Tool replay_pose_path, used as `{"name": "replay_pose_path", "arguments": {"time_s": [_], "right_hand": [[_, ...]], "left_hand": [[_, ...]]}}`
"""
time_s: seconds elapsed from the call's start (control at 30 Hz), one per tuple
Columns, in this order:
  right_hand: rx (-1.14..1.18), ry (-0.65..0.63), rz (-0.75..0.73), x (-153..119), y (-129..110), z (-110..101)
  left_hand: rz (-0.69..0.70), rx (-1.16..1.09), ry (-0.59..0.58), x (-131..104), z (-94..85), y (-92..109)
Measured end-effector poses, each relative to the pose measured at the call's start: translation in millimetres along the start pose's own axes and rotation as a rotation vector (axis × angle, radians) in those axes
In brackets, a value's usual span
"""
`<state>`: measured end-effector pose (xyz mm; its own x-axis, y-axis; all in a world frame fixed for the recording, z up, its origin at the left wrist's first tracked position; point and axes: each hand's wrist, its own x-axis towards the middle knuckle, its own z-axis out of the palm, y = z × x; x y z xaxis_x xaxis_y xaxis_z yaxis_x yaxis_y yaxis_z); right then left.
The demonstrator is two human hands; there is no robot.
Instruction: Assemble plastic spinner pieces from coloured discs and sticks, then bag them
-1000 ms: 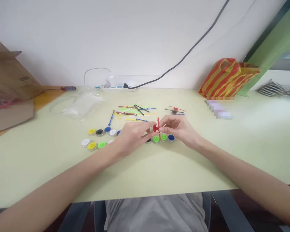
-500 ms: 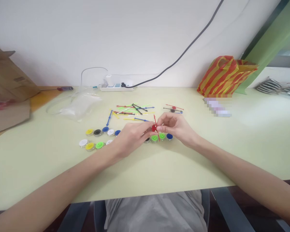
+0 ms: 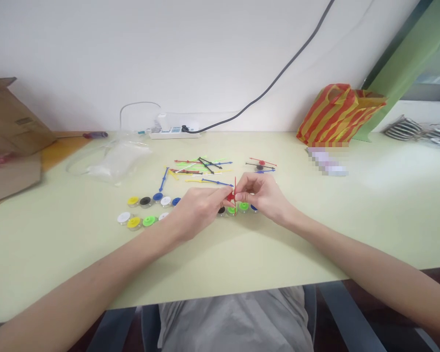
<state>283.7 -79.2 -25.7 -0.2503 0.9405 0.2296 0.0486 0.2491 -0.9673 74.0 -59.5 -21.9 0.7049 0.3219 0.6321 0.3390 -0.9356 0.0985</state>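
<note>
My left hand pinches a small red disc between thumb and fingers. Against the disc's right side stands a thin red arrow, seen edge-on and upright, which my right hand grips with thumb and forefinger. Disc and arrow touch; whether they are joined I cannot tell. Below the hands sit a black disc and green discs on clear bases. More discs, such as a yellow disc and a white disc, lie in two rows on the left, partly hidden by my left hand and forearm.
Loose coloured arrows lie in a pile beyond my hands. To their right are arrows with discs. A clear plastic bag, power strip, cardboard box and striped bag stand farther out on the table.
The red disc and arrow have turned in my fingers: the disc now shows more from its side, and the arrow has gone from tilted to upright. The view has shifted slightly.
</note>
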Motion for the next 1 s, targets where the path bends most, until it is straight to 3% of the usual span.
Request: {"name": "replay_pose_path", "arguments": {"time_s": [0.33,0.63,0.8,0.9,1.0], "right_hand": [[-0.071,0.044,-0.074,0.3,3.2,4.3],[-0.060,-0.044,-0.104,-0.6,-15.3,0.1],[-0.184,-0.057,-0.115,0.4,-15.6,-3.4],[-0.341,0.007,-0.220,2.3,-22.7,-12.1],[-0.552,0.133,-0.366,6.7,-31.0,-36.1]], "left_hand": [[0.075,0.076,0.048,0.7,1.3,-0.8],[-0.099,0.149,0.025,4.6,-8.2,-5.7],[-0.144,0.127,-0.023,3.3,-8.2,-6.7],[-0.170,0.121,-0.022,3.1,-7.0,-6.2],[-0.240,0.165,-0.021,3.0,-6.9,-5.4]]}}
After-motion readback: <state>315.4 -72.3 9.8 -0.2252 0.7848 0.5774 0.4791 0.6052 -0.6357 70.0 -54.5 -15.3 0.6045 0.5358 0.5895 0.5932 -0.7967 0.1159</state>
